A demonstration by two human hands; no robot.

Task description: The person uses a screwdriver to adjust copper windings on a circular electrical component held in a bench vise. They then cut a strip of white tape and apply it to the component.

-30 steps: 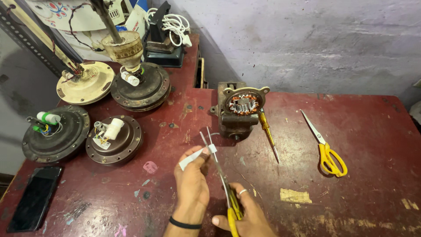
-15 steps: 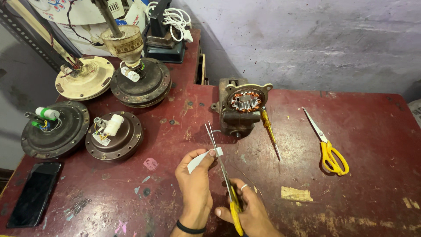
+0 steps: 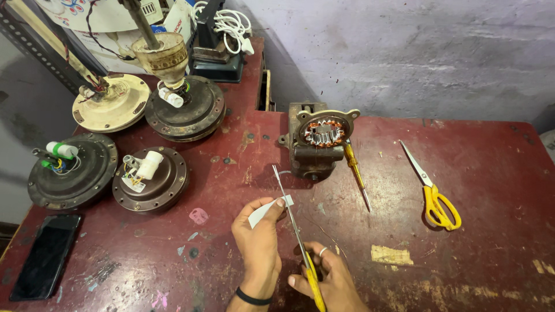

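Four round metal ceiling-fan motor housings: one cream (image 3: 111,103), three dark brown (image 3: 186,107) (image 3: 70,169) (image 3: 150,179). Two pairs of yellow-handled steel scissors (image 3: 432,190) (image 3: 298,237). One small motor with copper windings (image 3: 321,138), one yellow-handled screwdriver (image 3: 356,173), one black phone (image 3: 45,255), one white paper strip (image 3: 267,209).

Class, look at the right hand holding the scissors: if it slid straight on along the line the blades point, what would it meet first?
Probably the small motor. The right hand aims the scissors up the table toward its base; depth is uncertain.
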